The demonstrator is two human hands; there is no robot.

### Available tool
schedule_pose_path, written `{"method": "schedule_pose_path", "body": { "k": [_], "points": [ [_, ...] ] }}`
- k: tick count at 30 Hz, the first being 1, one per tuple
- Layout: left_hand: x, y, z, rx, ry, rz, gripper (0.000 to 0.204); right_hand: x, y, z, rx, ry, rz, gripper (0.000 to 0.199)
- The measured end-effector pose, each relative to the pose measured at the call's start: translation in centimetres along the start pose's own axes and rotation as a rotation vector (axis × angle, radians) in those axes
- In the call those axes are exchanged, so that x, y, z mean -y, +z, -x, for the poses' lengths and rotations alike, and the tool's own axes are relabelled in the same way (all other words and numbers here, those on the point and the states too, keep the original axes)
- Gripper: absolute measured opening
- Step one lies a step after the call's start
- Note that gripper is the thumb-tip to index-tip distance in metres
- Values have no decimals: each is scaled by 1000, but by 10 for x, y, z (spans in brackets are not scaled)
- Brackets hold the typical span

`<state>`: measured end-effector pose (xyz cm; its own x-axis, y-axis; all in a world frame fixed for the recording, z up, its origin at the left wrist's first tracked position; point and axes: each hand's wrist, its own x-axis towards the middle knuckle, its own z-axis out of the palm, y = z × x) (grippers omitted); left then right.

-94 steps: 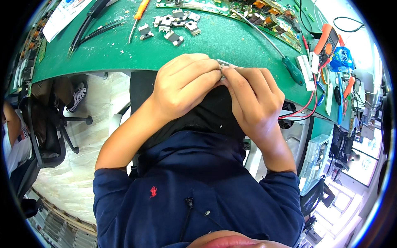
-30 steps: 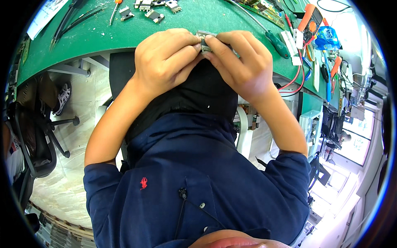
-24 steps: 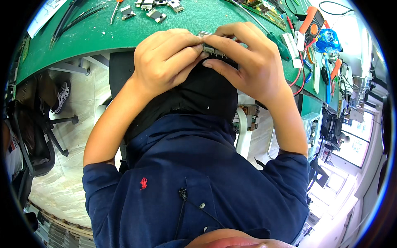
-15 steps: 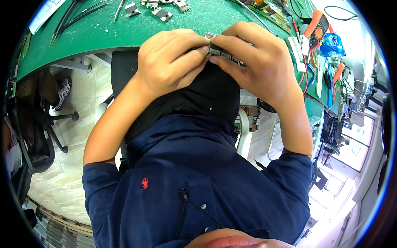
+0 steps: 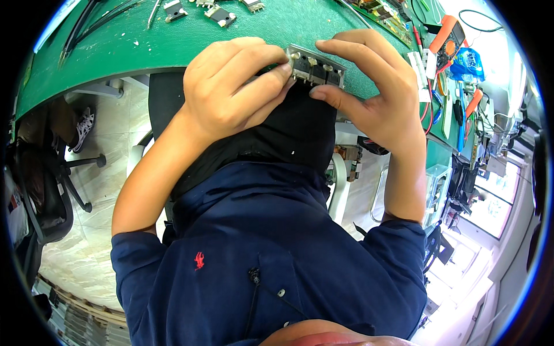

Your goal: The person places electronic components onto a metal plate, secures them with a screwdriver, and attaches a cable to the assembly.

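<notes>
At the table's near edge, my left hand (image 5: 228, 86) pinches the left end of a silvery metal strip (image 5: 344, 74) that carries a row of black electronic components (image 5: 316, 71) with short metal legs. Its left end is hidden behind my fingertips. Around the right end of the strip, my right hand (image 5: 384, 75) is spread, thumb below and fingers above, with a gap between them and nothing held. Farther back on the green table (image 5: 242, 43), loose black components (image 5: 221, 17) with pale metal parts lie near the upper edge of the view.
Long dark slender tools (image 5: 83, 29) lie at the far left. To the right are a circuit board (image 5: 386, 17), an orange multimeter (image 5: 447, 40), a blue packet (image 5: 466, 64) and red leads. A person's shoe (image 5: 84, 128) and a black chair (image 5: 46, 199) are at left.
My right hand has opened and drawn back to the right from the strip, uncovering its row of black components. My left hand keeps its hold, shifted slightly left.
</notes>
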<state>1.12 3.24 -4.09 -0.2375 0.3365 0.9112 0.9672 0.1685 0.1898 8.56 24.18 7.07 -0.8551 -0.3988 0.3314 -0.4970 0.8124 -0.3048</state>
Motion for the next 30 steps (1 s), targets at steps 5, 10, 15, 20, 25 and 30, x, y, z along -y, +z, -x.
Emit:
{"method": "schedule_pose_path", "body": {
  "k": [5,10,15,20,25,30],
  "points": [
    [-1,-2,-2,28,-4,-11,29,-8,0,16,-134,24,-17,54],
    [0,-1,-1,49,3,-11,30,-11,10,37,-227,97,-30,49],
    [1,-1,0,68,16,-29,30,-15,29,44,-337,47,14,41],
    [-1,4,-6,11,2,-34,28,-13,39,43,-410,43,92,35],
    [-5,5,-10,17,-11,-43,26,-12,42,42,-457,55,94,34],
    [-8,4,-9,31,-34,-25,26,-15,43,42,-454,9,67,35]
  ]
}}
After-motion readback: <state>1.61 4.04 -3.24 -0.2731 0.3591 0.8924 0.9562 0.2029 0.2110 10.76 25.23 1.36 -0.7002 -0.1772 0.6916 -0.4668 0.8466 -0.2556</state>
